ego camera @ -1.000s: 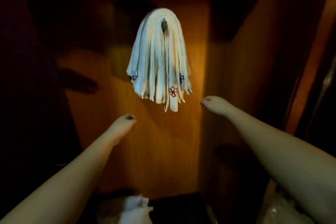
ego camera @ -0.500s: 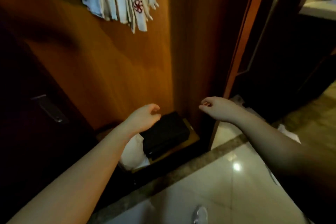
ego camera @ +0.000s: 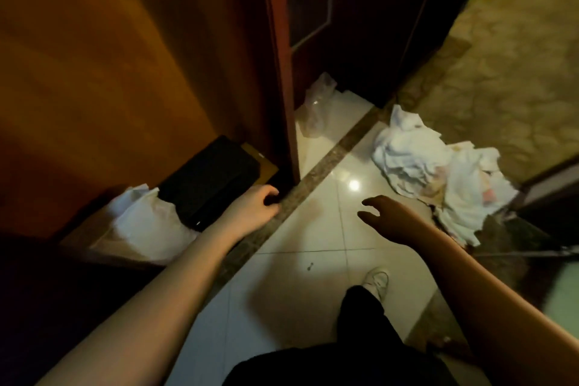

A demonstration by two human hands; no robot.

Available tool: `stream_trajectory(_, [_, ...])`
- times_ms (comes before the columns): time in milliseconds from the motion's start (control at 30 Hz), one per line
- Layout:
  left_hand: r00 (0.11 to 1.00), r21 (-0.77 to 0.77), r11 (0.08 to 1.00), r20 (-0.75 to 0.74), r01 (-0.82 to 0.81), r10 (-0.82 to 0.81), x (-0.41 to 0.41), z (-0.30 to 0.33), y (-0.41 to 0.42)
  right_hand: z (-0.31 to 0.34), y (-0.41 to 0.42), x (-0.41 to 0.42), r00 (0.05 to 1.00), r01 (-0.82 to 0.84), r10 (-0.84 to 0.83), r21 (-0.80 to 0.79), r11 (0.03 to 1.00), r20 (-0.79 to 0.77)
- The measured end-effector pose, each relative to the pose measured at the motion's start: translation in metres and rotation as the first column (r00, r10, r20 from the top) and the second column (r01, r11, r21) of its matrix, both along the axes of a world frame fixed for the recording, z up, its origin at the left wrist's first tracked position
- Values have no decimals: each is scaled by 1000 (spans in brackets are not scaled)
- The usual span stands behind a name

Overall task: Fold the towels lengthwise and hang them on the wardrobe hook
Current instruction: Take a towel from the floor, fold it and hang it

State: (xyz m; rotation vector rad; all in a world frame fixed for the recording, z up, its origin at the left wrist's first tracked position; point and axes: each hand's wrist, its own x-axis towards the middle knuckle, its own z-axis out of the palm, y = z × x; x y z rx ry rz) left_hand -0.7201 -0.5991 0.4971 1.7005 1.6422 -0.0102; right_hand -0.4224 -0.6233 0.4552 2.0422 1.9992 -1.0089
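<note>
Head view, looking down at the floor by the wardrobe. Left hand (ego camera: 253, 208) is out in front over the dark stone strip (ego camera: 316, 172) in the floor, fingers loosely curled, holding nothing. Right hand (ego camera: 390, 219) is out over the pale floor tiles (ego camera: 313, 229), fingers spread and slightly bent, holding nothing, apart from the left hand.

Pile of towels (ego camera: 438, 172), white and crumpled, unfolded, lies on the floor to the right of the right hand, near it but not touched, where tile meets patterned carpet (ego camera: 501, 72). The wardrobe hook is out of frame.

Orange wood wardrobe panel (ego camera: 109, 56) fills upper left. At its foot: a black box (ego camera: 210, 178) and, just left of it, a white bag (ego camera: 141, 222). A clear plastic bag (ego camera: 316, 106) lies on the tiles beyond the wardrobe's edge post (ego camera: 282, 72). White shoe (ego camera: 376, 280) and dark trouser leg (ego camera: 363, 320) at bottom centre.
</note>
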Motion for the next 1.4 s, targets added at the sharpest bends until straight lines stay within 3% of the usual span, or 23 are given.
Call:
stream_trajectory(400, [990, -185, 974, -28, 129, -136, 216, -63, 141, -75, 55, 227, 970, 245, -240, -198, 949, 47])
stream_trajectory(533, [986, -168, 972, -14, 163, -168, 291, -79, 194, -92, 82, 299, 949, 314, -304, -242, 918, 78])
stream_trajectory(967, [942, -213, 918, 39, 335, -335, 468, -148, 403, -143, 235, 421, 841, 528, -536, -319, 787, 72])
stream_trajectory(1167, [898, -305, 855, 3, 420, -441, 532, -194, 515, -180, 334, 460, 718, 662, -694, -357, 659, 52])
stream_trajectory(1400, [868, -392, 808, -44, 440, -495, 595, -289, 602, -278, 428, 504, 446, 813, -895, -415, 408, -4])
